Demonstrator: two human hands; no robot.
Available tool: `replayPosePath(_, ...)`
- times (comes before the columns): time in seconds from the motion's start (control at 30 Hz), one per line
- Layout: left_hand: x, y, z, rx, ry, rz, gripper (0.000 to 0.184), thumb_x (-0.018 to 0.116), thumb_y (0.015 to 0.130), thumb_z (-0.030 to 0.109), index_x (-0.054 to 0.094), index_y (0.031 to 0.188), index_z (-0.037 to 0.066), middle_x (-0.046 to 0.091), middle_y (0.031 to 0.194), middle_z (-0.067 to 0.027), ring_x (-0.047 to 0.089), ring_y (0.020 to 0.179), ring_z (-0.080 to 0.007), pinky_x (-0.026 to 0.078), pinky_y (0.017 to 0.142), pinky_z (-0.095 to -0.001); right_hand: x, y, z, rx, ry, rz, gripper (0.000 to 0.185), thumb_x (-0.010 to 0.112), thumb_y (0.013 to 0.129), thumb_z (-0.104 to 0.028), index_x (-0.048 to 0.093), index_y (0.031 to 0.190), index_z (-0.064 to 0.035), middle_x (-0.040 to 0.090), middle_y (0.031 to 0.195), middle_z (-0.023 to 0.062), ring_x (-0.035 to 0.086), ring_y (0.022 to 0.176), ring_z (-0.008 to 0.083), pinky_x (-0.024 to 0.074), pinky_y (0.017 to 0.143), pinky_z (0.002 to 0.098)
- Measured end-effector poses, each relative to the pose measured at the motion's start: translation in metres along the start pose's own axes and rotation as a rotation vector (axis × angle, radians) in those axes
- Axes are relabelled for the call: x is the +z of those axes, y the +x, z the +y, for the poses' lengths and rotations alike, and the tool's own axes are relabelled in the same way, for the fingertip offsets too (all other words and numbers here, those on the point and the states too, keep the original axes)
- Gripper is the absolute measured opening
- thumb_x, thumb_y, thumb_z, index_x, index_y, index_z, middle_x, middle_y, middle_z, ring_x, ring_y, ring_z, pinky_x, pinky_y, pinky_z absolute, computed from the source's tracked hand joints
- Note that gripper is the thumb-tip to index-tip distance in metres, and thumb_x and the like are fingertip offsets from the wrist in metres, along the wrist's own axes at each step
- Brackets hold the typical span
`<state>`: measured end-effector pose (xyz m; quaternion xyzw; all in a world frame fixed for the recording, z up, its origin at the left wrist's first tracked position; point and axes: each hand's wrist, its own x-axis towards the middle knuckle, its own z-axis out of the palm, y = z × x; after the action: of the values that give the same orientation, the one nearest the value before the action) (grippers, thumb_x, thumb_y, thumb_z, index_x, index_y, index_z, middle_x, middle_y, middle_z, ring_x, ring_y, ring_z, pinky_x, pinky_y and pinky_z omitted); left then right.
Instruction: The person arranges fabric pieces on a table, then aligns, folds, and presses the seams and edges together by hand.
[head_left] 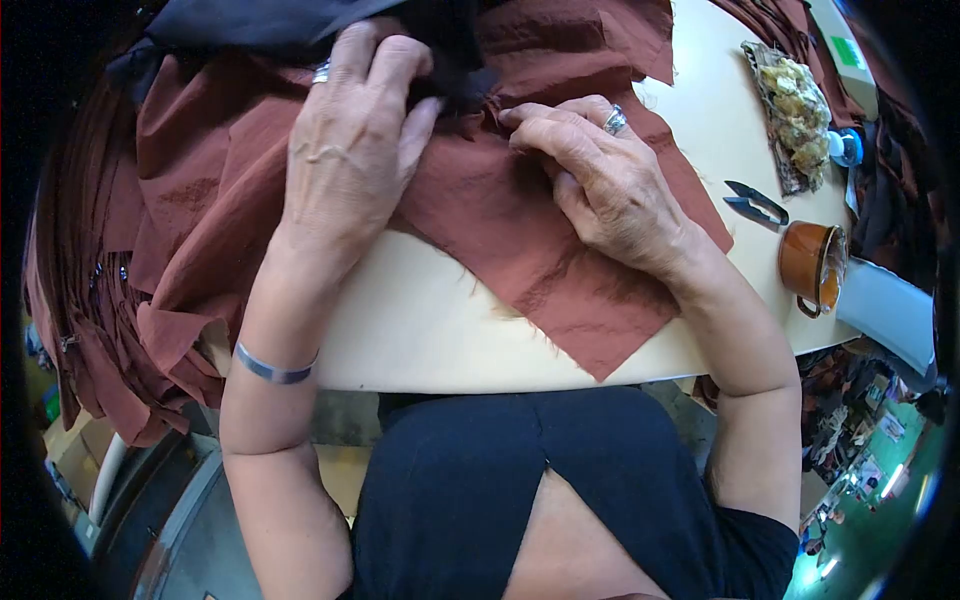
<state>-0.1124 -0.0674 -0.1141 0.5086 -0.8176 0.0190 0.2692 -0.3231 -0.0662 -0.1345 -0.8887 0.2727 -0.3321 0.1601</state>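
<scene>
A rust-brown cloth with frayed edges lies across the pale table, one corner pointing toward my body. Dark, nearly black cloth is bunched over it at the top. My left hand, with a ring, is closed at the edge of the dark cloth; its fingertips are partly hidden. To its right, my right hand, also ringed, has thumb and forefinger pinched at a gathered spot in the rust-brown cloth, beside the dark cloth. Its other fingers curl under the palm.
On the right of the table lie black thread snips, a brown mug and a board with a clump of yellowish fluff. A small blue-capped bottle is beside them. More rust-brown pieces hang over the left edge.
</scene>
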Motion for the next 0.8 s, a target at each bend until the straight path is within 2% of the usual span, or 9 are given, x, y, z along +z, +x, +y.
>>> replayPosePath(0.03, -0.004, -0.002, 0.001, -0.069, 0.071, -0.045, 0.024, 0.066, 0.075, 0.014, 0.054, 0.094, 0.007, 0.056, 0.095, -0.0110, 0.057, 0.086, -0.0299, 0.048, 0.073, -0.0370, 0.000, 0.000, 0.001, 0.008, 0.019, 0.001, 0.039, 0.053, 0.065, 0.011, 0.054, 0.101, -0.0032, 0.059, 0.102, 0.0095, 0.054, 0.089, 0.0291, 0.0448, 0.082, 0.0355)
replayPosePath(0.17, -0.012, -0.002, 0.001, -0.126, 0.182, -0.199, 0.032, 0.066, 0.076, 0.031, 0.056, 0.097, 0.008, 0.056, 0.092, -0.0106, 0.057, 0.085, -0.0297, 0.047, 0.071, -0.0386, -0.001, 0.000, -0.001, 0.053, 0.080, -0.018, 0.038, 0.053, 0.066, 0.012, 0.054, 0.101, -0.0030, 0.059, 0.099, 0.0079, 0.054, 0.088, 0.0282, 0.0449, 0.081, 0.0346)
replayPosePath(0.47, 0.002, -0.007, -0.001, 0.019, 0.200, -0.209, 0.024, 0.062, 0.080, 0.025, 0.056, 0.092, 0.006, 0.054, 0.095, -0.0101, 0.054, 0.093, -0.0287, 0.044, 0.080, -0.0400, 0.002, -0.003, 0.001, 0.007, 0.031, 0.010, 0.038, 0.053, 0.066, 0.009, 0.054, 0.102, -0.0054, 0.059, 0.101, 0.0074, 0.052, 0.087, 0.0273, 0.0439, 0.082, 0.0351)
replayPosePath(0.57, 0.000, -0.008, 0.002, -0.074, 0.204, -0.172, 0.032, 0.064, 0.079, 0.031, 0.055, 0.096, 0.005, 0.054, 0.101, -0.0113, 0.053, 0.094, -0.0292, 0.044, 0.081, -0.0405, 0.002, -0.002, 0.001, 0.010, 0.031, 0.008, 0.038, 0.053, 0.066, 0.009, 0.054, 0.102, -0.0058, 0.059, 0.102, 0.0075, 0.052, 0.087, 0.0276, 0.0438, 0.082, 0.0359)
replayPosePath(0.67, 0.000, -0.012, 0.002, -0.069, 0.220, -0.038, 0.039, 0.064, 0.078, 0.036, 0.055, 0.100, 0.005, 0.054, 0.104, -0.0121, 0.053, 0.094, -0.0300, 0.043, 0.082, -0.0398, 0.002, -0.002, 0.001, 0.018, 0.018, 0.002, 0.038, 0.053, 0.066, 0.008, 0.054, 0.101, -0.0057, 0.059, 0.102, 0.0074, 0.052, 0.088, 0.0275, 0.0437, 0.083, 0.0360)
replayPosePath(0.7, -0.002, -0.013, 0.003, -0.107, 0.223, -0.082, 0.044, 0.065, 0.078, 0.039, 0.055, 0.103, 0.005, 0.054, 0.104, -0.0118, 0.052, 0.094, -0.0304, 0.043, 0.081, -0.0389, 0.003, -0.002, 0.001, 0.015, 0.026, 0.006, 0.037, 0.053, 0.067, 0.008, 0.054, 0.101, -0.0057, 0.059, 0.101, 0.0073, 0.052, 0.088, 0.0274, 0.0436, 0.083, 0.0361)
replayPosePath(0.8, 0.003, -0.014, 0.001, -0.135, 0.146, -0.091, 0.035, 0.064, 0.080, 0.031, 0.055, 0.100, 0.004, 0.055, 0.099, -0.0125, 0.052, 0.092, -0.0305, 0.043, 0.079, -0.0395, 0.001, -0.002, 0.000, 0.024, 0.042, 0.000, 0.038, 0.053, 0.067, 0.010, 0.055, 0.102, -0.0058, 0.060, 0.104, 0.0075, 0.053, 0.090, 0.0276, 0.0443, 0.083, 0.0360)
